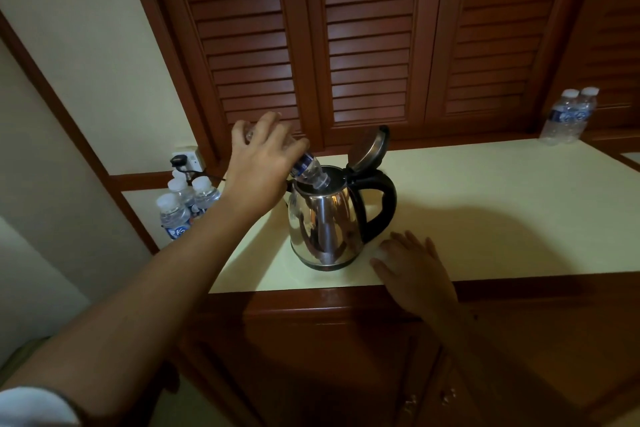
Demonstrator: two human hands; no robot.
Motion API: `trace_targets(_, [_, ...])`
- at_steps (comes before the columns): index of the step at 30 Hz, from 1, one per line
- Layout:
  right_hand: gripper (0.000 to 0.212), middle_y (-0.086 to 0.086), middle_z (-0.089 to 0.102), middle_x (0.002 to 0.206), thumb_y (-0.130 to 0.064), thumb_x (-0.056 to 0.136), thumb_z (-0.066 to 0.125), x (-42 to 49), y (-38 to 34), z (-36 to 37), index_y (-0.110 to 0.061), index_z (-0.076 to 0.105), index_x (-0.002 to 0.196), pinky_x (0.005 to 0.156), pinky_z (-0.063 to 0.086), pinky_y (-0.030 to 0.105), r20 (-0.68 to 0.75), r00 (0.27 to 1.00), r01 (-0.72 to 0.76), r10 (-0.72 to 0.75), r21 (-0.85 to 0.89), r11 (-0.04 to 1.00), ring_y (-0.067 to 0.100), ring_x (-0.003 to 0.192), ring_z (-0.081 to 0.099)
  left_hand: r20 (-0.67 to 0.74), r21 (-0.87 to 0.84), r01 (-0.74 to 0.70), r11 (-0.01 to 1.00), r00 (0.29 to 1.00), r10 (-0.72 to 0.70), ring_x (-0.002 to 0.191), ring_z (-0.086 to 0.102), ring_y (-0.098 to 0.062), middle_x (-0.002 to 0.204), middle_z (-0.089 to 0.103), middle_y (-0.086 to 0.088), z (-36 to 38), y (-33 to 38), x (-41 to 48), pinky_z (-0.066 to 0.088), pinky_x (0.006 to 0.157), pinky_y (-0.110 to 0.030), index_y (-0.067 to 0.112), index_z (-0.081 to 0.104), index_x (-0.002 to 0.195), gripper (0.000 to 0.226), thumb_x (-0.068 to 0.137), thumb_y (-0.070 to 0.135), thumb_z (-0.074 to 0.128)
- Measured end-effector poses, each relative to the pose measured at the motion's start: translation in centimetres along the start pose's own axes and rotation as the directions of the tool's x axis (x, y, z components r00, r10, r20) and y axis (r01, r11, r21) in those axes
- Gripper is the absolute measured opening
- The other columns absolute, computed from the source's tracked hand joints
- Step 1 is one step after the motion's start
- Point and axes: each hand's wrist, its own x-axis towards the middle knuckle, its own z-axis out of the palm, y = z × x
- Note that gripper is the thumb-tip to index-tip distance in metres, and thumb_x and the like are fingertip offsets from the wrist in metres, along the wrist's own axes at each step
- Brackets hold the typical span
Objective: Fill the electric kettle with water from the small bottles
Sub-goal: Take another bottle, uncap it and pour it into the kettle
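Observation:
A shiny steel electric kettle (pixel 322 225) with a black handle stands on the cream countertop (pixel 485 204), its lid hinged up and open. My left hand (pixel 259 163) grips a small clear water bottle (pixel 311 172), tipped steeply with its neck down inside the kettle's mouth. My right hand (pixel 412 267) rests flat on the counter just right of the kettle's base, fingers straight. Three capped small bottles (pixel 183 204) stand at the counter's left end. Two more capped bottles (pixel 569 116) stand at the far right.
A wall socket (pixel 185 159) with a black plug and cord sits behind the left bottles. Dark wooden louvred doors (pixel 370 38) rise behind the counter. The counter's wooden front edge (pixel 346 298) runs below the kettle, with cabinet doors underneath.

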Motion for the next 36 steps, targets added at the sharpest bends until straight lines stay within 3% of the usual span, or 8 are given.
trace_targets(3, [0.051, -0.001, 0.037, 0.159, -0.058, 0.099, 0.030, -0.1, -0.1, -0.1, -0.031, 0.049, 0.138, 0.123, 0.009, 0.053, 0.000, 1.000, -0.001, 0.001, 0.009, 1.000, 0.023, 0.153, 0.019, -0.018, 0.036, -0.061, 0.998, 0.998, 0.061, 0.146, 0.039, -0.043, 0.143, 0.056, -0.017, 0.1, -0.4, 0.3, 0.032, 0.108, -0.070, 0.019, 0.063, 0.132, 0.057, 0.078, 0.006, 0.076])
trace_targets(17, [0.051, -0.003, 0.050, 0.151, -0.053, 0.101, 0.040, -0.7, -0.4, -0.7, -0.025, 0.049, 0.143, 0.125, 0.008, 0.045, -0.066, 0.998, 0.014, -0.005, 0.129, 0.992, 0.019, 0.149, 0.029, -0.056, 0.167, -0.243, 0.956, 0.965, 0.255, 0.148, 0.037, -0.042, 0.146, 0.055, -0.018, -1.0, -1.6, 1.4, 0.031, 0.109, -0.075, 0.018, 0.060, 0.136, 0.052, 0.086, 0.008, 0.071])
trace_targets(21, [0.046, -0.001, 0.057, 0.144, -0.051, 0.102, 0.041, -0.9, -0.4, -0.7, -0.026, 0.053, 0.139, 0.125, 0.011, 0.042, -0.097, 0.995, 0.025, -0.010, 0.164, 0.986, 0.018, 0.142, 0.040, -0.018, 0.182, -0.158, 0.971, 0.986, 0.164, 0.142, 0.036, -0.042, 0.144, 0.055, -0.018, -1.8, -1.9, 1.2, 0.032, 0.107, -0.073, 0.019, 0.057, 0.140, 0.066, 0.078, 0.010, 0.077])
trace_targets(24, [0.038, 0.000, 0.064, 0.133, -0.041, 0.102, 0.050, -1.5, -0.6, -1.0, -0.020, 0.060, 0.132, 0.121, 0.016, 0.036, -0.182, 0.983, 0.063, -0.018, 0.243, 0.968, 0.019, 0.128, 0.051, 0.022, 0.138, -0.042, 0.990, 0.999, 0.039, 0.128, 0.047, -0.042, 0.132, 0.060, -0.016, -2.0, -2.1, -0.2, 0.037, 0.101, -0.068, 0.019, 0.057, 0.142, 0.068, 0.077, 0.023, 0.079])
trace_targets(27, [0.035, -0.002, 0.066, 0.117, -0.034, 0.098, 0.061, -1.8, -0.6, -1.3, -0.014, 0.065, 0.126, 0.113, 0.029, 0.034, -0.232, 0.973, 0.065, 0.012, 0.322, 0.945, 0.015, 0.114, 0.050, 0.050, -0.030, 0.107, 0.994, 0.993, -0.106, 0.117, 0.051, -0.036, 0.124, 0.063, -0.009, -1.9, -2.2, -2.9, 0.040, 0.094, -0.054, 0.024, 0.058, 0.142, 0.067, 0.079, 0.040, 0.078])
trace_targets(29, [0.034, -0.005, 0.064, 0.105, -0.038, 0.094, 0.065, -1.6, -0.5, -1.8, -0.015, 0.067, 0.120, 0.093, 0.037, 0.028, -0.233, 0.972, 0.038, 0.035, 0.301, 0.953, 0.015, 0.104, 0.051, 0.118, -0.231, 0.237, 0.944, 0.969, -0.215, 0.118, 0.050, -0.032, 0.126, 0.063, -0.005, -1.8, -1.7, -5.2, 0.042, 0.093, -0.050, 0.026, 0.057, 0.145, 0.067, 0.084, 0.049, 0.073])
trace_targets(32, [0.029, -0.011, 0.059, 0.096, -0.033, 0.091, 0.072, -2.2, -1.3, -3.7, -0.020, 0.067, 0.116, 0.078, 0.034, 0.025, -0.236, 0.972, 0.092, -0.011, 0.337, 0.937, 0.016, 0.098, 0.051, 0.180, -0.549, 0.342, 0.762, 0.940, -0.291, 0.110, 0.051, -0.019, 0.113, 0.058, 0.005, -2.8, 0.2, -9.1, 0.042, 0.085, -0.038, 0.025, 0.059, 0.143, 0.068, 0.081, 0.051, 0.067])
trace_targets(36, [0.033, -0.016, 0.058, 0.101, -0.040, 0.090, 0.071, -4.1, -3.7, -7.2, -0.025, 0.065, 0.119, 0.083, 0.043, 0.023, -0.243, 0.944, 0.308, -0.221, 0.418, 0.855, 0.008, 0.098, 0.052, 0.268, -0.755, 0.332, 0.566, 0.943, -0.195, 0.096, 0.057, 0.000, 0.109, 0.058, 0.015, -3.9, 4.2, -13.9, 0.049, 0.082, -0.022, 0.034, 0.061, 0.138, 0.069, 0.073, 0.055, 0.067])
